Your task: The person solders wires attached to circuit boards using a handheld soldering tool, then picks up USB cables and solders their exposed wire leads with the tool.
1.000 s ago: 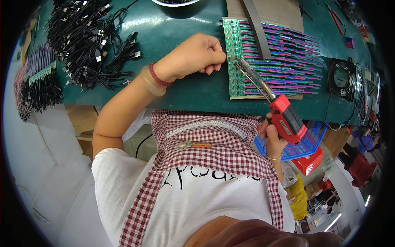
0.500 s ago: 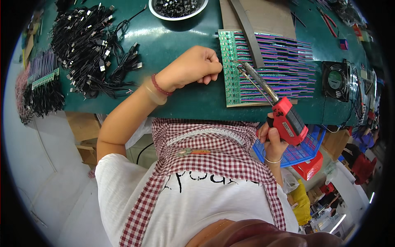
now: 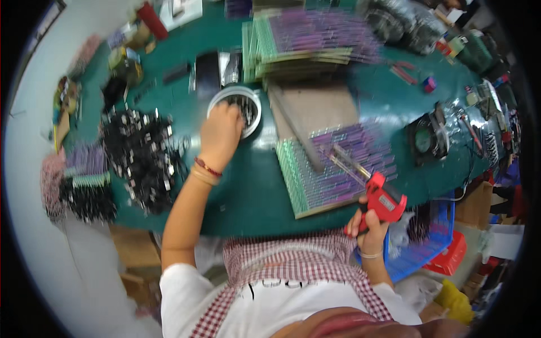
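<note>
My left hand (image 3: pixel 222 128) reaches down into a white bowl (image 3: pixel 258 119) of small dark metallic parts (image 3: pixel 246 107). Its fingertips are blurred and partly hidden among the parts. In my right hand (image 3: pixel 369 228) is a red soldering gun (image 3: pixel 387 198), gripped by the handle, its metal tip pointing up and left. That tip hovers over a row of green circuit boards (image 3: pixel 293 179) with purple and dark wires (image 3: pixel 349 174) running off to the right. A grey flat bar (image 3: pixel 298 135) lies slanted across the wires. Under the boards is a brown cardboard sheet (image 3: pixel 324 110).
A heap of black cables (image 3: pixel 141 160) covers the left of the green table (image 3: pixel 236 208). Stacked wired boards (image 3: pixel 315 39) stand at the back. At right are a black fan (image 3: pixel 425 138) and pliers (image 3: pixel 403 73). A blue basket (image 3: pixel 420 256) sits below the table edge.
My left hand has gone from beside the circuit boards up and left into the bowl. The view has shifted, showing more of the table's far side. The soldering gun stays in my right hand.
</note>
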Demonstrator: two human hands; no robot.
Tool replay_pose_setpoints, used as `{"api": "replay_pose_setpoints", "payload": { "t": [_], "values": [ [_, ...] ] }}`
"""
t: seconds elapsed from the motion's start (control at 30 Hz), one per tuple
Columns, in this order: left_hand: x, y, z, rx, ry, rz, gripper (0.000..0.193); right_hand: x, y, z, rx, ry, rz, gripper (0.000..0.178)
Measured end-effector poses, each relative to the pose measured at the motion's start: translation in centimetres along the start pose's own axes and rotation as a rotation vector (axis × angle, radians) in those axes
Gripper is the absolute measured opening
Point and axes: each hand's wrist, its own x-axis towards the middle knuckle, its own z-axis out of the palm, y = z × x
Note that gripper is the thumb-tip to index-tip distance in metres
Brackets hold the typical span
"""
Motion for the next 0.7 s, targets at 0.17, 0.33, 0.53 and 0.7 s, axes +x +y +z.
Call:
{"api": "replay_pose_setpoints", "payload": {
  "t": [0.17, 0.33, 0.53, 0.7],
  "values": [
    [0.3, -1.0, 2.1, 0.098, -0.179, 0.055, 0.016, -0.7, -1.9, -0.5, 0.212, 0.044, -0.093, 0.031],
    [0.7, -1.0, 1.3, 0.045, -0.145, 0.006, 0.008, -0.5, -2.8, -1.0, 0.159, 0.136, -0.103, 0.036],
    [1.3, -1.0, 1.2, 0.008, -0.098, 0.018, 0.004, -0.1, -3.6, -2.7, 0.244, 0.250, -0.298, 0.036],
    [1.2, -0.6, 1.5, -0.071, -0.041, 0.025, 0.005, -0.4, -6.8, -6.2, 0.208, 0.488, -0.723, 0.034]
  ]
}}
